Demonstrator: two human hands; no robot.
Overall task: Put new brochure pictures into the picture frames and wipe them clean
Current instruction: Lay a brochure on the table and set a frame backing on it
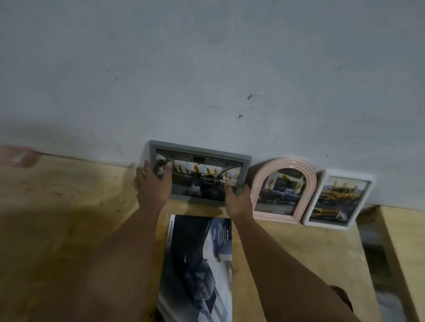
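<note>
While both hands grip it, the grey frame (198, 175) leans against the wall (213, 60) at the bench's (52, 212) far edge, long axis sideways: left hand (153, 182) on its left end, right hand (237, 197) on its lower right corner. Nearer than the frame lies a car brochure (196, 270), between the forearms. Just right of the frame, crowding that hand, stand an arched pink frame (282, 188) and a white frame (339, 198).

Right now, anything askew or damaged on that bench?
Nothing broken or spilled. The grey frame sits tilted, its left end higher, but both hands grip it: left hand, right hand. The pink arched frame and white frame lean on the wall. The brochure lies flat.
</note>
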